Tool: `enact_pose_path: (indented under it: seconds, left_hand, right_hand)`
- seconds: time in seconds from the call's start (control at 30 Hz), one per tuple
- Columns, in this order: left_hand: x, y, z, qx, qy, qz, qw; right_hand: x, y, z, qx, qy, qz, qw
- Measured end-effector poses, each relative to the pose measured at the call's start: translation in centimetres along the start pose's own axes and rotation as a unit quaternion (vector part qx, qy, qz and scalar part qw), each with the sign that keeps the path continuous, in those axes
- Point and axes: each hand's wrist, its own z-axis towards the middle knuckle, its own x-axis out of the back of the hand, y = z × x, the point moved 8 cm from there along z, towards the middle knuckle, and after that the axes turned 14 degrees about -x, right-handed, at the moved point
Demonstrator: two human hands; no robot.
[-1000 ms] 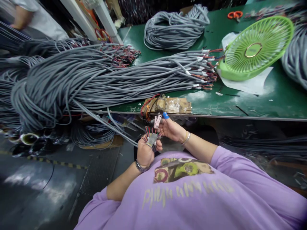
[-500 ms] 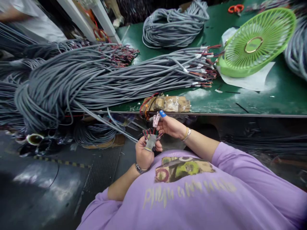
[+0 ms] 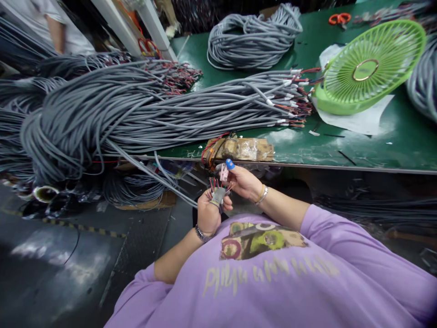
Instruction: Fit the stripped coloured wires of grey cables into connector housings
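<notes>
My left hand [image 3: 209, 216] is closed round a grey connector-like piece [image 3: 217, 197], from whose top several thin coloured wires [image 3: 214, 183] fan out. A grey cable [image 3: 170, 184] slopes down from the bench towards this hand; where it ends is hidden. Just to the right and higher, my right hand [image 3: 246, 183] pinches a small pale pink piece [image 3: 224, 173] above the wires. It wears a blue finger cover [image 3: 230, 164] on one fingertip. Both hands are in front of the bench edge, close together.
On the green bench [image 3: 368, 150] lies a big bundle of grey cables [image 3: 164, 111] with stripped ends. A wooden block [image 3: 256, 149] sits at its front edge. Beyond are a green fan [image 3: 367, 68], orange-handled scissors [image 3: 339, 18] and a cable coil [image 3: 252, 38]. A person's arm [image 3: 55, 32] shows at upper left.
My hands have drawn slightly closer together, the right fingers now nearer the wires. The grey connector has tilted a little. The person at upper left has moved their arm.
</notes>
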Motion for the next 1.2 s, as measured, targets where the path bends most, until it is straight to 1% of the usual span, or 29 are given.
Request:
enact_pose_path:
  seconds: [0.17, 0.3, 0.4, 0.47, 0.53, 0.77, 0.83, 0.97, 1.07, 1.2]
  left_hand:
    - [-0.2, -0.1, 0.1, 0.007, -0.002, 0.002, 1.0]
    - [0.0, 0.3, -0.2, -0.007, -0.012, 0.005, 1.0]
    - [0.4, 0.6, -0.6, -0.015, -0.008, 0.007, 1.0]
    - [0.6, 0.8, -0.6, -0.017, 0.002, 0.004, 1.0]
    - [0.8, 0.9, -0.5, -0.02, 0.01, 0.002, 1.0]
    - [0.7, 0.9, 0.2, -0.024, 0.018, -0.002, 1.0]
    - [0.6, 0.8, 0.3, -0.017, 0.016, -0.003, 1.0]
    - [0.5, 0.5, 0.4, 0.002, 0.012, 0.002, 1.0]
    - [0.6, 0.2, 0.4, 0.007, 0.014, 0.005, 1.0]
    - [0.5, -0.3, 0.6, 0.015, 0.012, 0.002, 1.0]
  right_hand:
    - [0.1, 0.6, 0.2, -0.029, -0.029, -0.009, 0.999]
    - [0.6, 1.2, 0.1, -0.069, -0.032, -0.012, 0.997]
    - [0.5, 1.4, 0.1, -0.089, -0.043, -0.025, 0.995]
    - [0.3, 1.2, 0.0, -0.079, -0.05, -0.035, 0.995]
    - [0.1, 0.8, 0.0, -0.05, -0.048, -0.045, 0.997]
    - [1.1, 0.0, 0.2, 0.055, -0.002, -0.076, 0.996]
    - [1.2, 0.2, 0.5, 0.048, -0.01, -0.068, 0.996]
    - [0.7, 0.8, 0.9, -0.013, -0.037, -0.012, 0.999]
    - [0.4, 0.5, 1.0, -0.005, -0.036, 0.018, 0.999]
    - [0.4, 0.5, 1.0, 0.002, -0.024, 0.022, 0.999]
